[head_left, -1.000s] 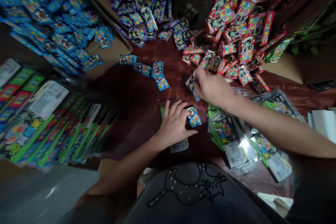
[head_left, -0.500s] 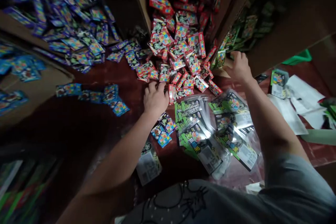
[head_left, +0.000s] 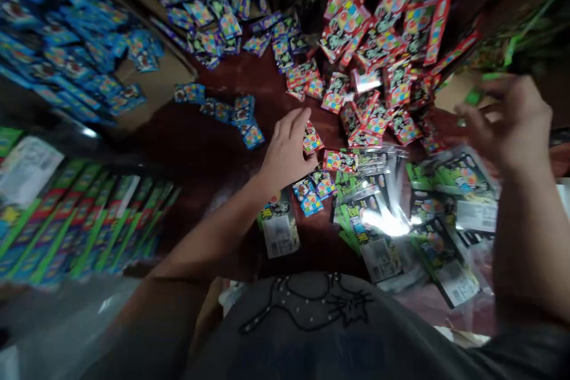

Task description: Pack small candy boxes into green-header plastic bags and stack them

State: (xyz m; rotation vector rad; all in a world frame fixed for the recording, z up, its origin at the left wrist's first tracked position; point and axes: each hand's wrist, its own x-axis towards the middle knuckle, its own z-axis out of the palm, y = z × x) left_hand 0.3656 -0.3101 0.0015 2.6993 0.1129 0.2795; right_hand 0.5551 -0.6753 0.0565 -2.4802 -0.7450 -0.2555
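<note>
My left hand (head_left: 288,151) is closed on a small red packet (head_left: 312,138), thumb and fingers on its left side. Just below it lie a blue packet (head_left: 307,196) and a purple packet (head_left: 323,183), side by side on the dark red table (head_left: 178,172). Another red packet (head_left: 340,161) rests to the right of my thumb. My right hand (head_left: 507,119), blurred by motion, is raised at the right beside the box of green packets; something green shows by its curled fingers, too smeared to tell whether it is held.
Red packets (head_left: 383,41) spill out at the top right, purple packets (head_left: 209,18) at the top centre, blue packets (head_left: 75,41) at the upper left. Clear bags with black-and-green cards (head_left: 440,249) lie at the lower right. Filled packs (head_left: 84,214) stand in a row at the left.
The view has swung left. My left hand has come away from the red pile with a red packet. My right hand has drawn back slightly from the green packets' box opening.
</note>
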